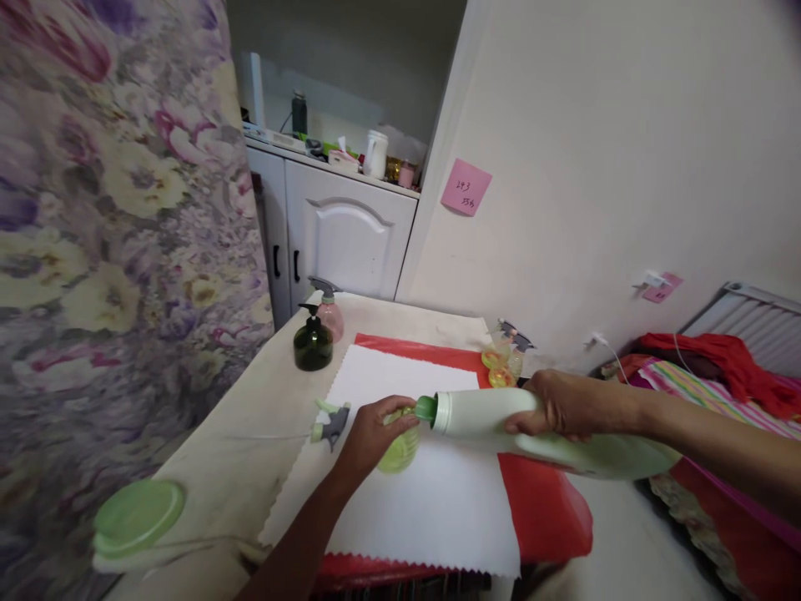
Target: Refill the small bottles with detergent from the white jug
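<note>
On the white cloth (450, 501) stands a yellow-green translucent bottle (399, 455), and my left hand (377, 430) is wrapped round its upper part. My right hand (560, 406) grips a large pale green jug (481, 413) by its handle. The jug lies tilted almost level, with its green spout (426, 409) at the mouth of the small bottle; whether liquid is flowing I cannot tell. Left of my left hand lies a grey and green spray head (333, 424) with its thin tube stretching leftward.
A dark green pump bottle (313, 344) and a pink spray bottle (331, 319) stand at the back left. Several small yellow bottles (501, 367) are at the back right. A round green lid (138, 511) sits front left. Red cloth (544, 509) hangs over the table edge.
</note>
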A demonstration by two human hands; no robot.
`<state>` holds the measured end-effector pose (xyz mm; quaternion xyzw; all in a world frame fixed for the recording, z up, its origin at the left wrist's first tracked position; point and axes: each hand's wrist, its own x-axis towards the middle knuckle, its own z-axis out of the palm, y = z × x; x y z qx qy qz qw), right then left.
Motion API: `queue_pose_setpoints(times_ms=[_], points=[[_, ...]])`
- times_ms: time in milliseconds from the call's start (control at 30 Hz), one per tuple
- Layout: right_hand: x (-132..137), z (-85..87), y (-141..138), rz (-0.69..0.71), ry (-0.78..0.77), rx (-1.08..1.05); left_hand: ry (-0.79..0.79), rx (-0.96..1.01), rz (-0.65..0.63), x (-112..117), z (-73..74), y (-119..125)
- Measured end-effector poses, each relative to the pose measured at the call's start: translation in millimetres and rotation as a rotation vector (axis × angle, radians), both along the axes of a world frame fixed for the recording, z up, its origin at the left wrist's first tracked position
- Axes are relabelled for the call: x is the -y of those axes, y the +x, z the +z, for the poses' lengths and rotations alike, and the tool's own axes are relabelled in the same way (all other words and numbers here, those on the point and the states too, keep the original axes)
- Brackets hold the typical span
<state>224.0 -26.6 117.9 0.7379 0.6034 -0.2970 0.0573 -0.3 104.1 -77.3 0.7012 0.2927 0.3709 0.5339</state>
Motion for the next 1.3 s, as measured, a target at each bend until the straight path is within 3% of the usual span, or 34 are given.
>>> queue_pose_setpoints(times_ms=[1000, 1300], points=[[1, -4.1, 6, 0.019, 0.021, -0.029, 0.005, -0.014, 0.002, 1, 0.5, 1], [9, -28.7, 18, -0.048, 0.067, -0.177, 0.015, -0.010, 0.014, -2, -3.3, 2]])
